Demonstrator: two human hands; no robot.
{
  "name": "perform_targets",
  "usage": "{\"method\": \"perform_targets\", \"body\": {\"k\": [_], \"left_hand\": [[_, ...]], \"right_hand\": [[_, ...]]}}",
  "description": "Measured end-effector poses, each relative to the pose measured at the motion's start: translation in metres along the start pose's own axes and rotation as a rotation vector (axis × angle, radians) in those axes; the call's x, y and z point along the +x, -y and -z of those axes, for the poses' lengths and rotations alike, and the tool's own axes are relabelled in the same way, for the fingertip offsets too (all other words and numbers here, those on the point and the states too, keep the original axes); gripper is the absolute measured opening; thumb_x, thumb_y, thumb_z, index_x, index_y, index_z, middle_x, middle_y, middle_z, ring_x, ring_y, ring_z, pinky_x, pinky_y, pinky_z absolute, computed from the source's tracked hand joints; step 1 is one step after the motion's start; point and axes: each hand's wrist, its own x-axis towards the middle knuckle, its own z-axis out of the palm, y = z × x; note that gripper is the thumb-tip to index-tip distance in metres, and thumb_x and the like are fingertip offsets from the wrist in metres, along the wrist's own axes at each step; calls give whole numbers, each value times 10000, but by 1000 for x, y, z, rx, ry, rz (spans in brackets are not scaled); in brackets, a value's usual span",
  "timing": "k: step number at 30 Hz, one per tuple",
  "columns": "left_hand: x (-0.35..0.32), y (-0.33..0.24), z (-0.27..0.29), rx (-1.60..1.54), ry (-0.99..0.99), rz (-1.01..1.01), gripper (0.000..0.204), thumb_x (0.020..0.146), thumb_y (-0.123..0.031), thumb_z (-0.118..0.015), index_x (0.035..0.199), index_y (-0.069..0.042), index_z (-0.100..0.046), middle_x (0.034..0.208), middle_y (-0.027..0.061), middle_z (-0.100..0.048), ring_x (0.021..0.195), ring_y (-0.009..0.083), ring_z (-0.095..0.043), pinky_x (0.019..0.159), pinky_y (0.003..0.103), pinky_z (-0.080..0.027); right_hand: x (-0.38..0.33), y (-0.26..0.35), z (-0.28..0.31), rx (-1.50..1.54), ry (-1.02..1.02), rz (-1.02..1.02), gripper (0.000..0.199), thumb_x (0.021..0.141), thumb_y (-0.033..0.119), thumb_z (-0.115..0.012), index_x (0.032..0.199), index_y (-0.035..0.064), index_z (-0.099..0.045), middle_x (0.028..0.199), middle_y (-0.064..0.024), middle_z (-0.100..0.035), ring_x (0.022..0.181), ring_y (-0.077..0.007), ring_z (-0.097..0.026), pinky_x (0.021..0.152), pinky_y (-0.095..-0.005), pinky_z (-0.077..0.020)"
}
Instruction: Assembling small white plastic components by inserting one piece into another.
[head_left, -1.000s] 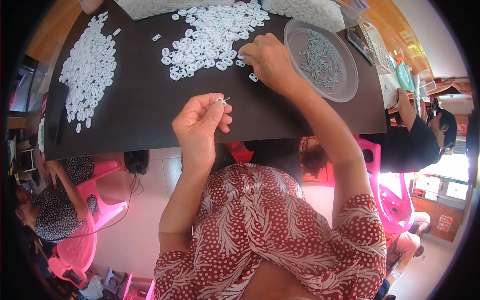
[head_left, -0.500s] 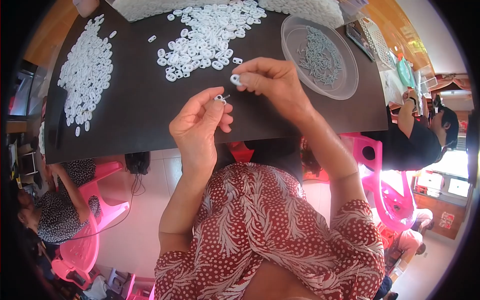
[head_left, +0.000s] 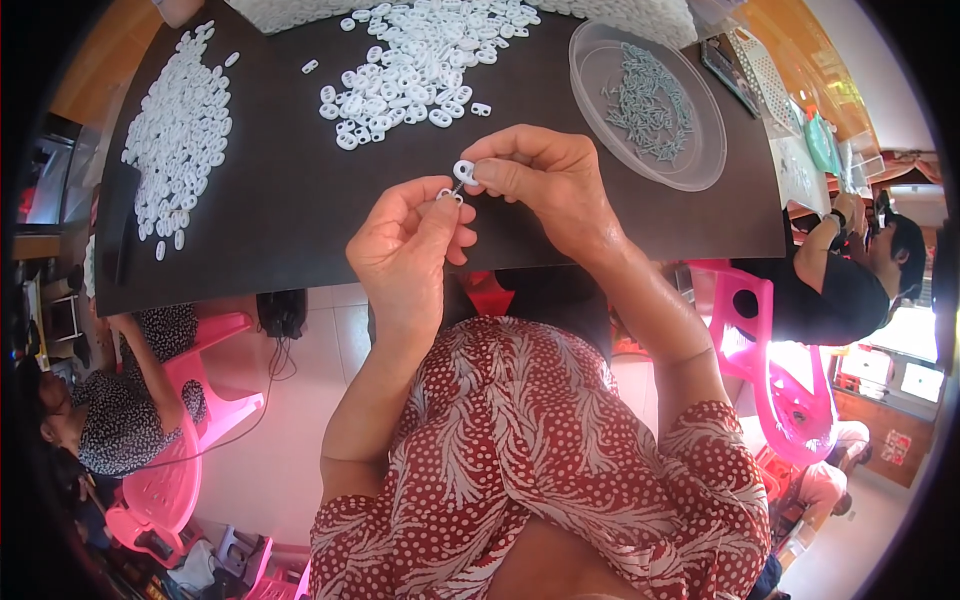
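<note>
My left hand [head_left: 408, 245] pinches a small white two-holed plastic piece [head_left: 452, 197] between thumb and forefinger. A thin grey screw [head_left: 458, 187] sticks up from that piece. Close above it, my right hand [head_left: 548, 188] grips a white oval plastic piece [head_left: 464, 172] at its right end, with a hole showing. The oval piece is at the screw's upper end; whether the screw has entered its hole I cannot tell. Beyond my hands lies a heap of similar white oval pieces [head_left: 415, 90] on the dark table [head_left: 285, 215].
A second heap of white pieces [head_left: 180, 140] spreads over the table's left side. At right stands a round clear dish [head_left: 712, 140] with many grey screws [head_left: 650, 105]. A phone [head_left: 728, 75] lies past it. People sit at left and right near pink chairs [head_left: 745, 305].
My right hand has come down and left, bringing its oval piece from apart to the tip of the screw held in my left hand. The view has shifted slightly.
</note>
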Motion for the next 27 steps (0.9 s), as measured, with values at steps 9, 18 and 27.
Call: {"method": "perform_targets", "body": {"k": [9, 18, 27], "left_hand": [[-2, 2, 0, -26, -16, -11, 134, 880, -5, -588, 987, 70, -615, 776, 118, -661, 571, 106, -588, 484, 200, -455], [-2, 7, 1, -49, 2, -6, 144, 891, 0, -569, 1026, 37, -606, 799, 64, -644, 630, 70, -569, 534, 180, -444], [-1, 16, 0, -127, 5, -72, 245, 895, 34, -547, 1137, 44, -583, 798, 65, -631, 637, 88, -571, 543, 196, -454]], "right_hand": [[-1, -4, -7, -2, -13, 71, 108, 819, 37, -628, 881, -39, -674, 743, -39, -660, 705, -68, -586, 640, -224, -475], [-7, -7, -13, -190, -40, 149, 103, 816, 40, -623, 887, -23, -663, 767, -64, -657, 719, -98, -590, 654, -261, -483], [-11, -13, -16, -320, -43, 275, 147, 781, 30, -635, 924, 11, -662, 736, -82, -609, 708, -198, -552, 670, -323, -449]]}}
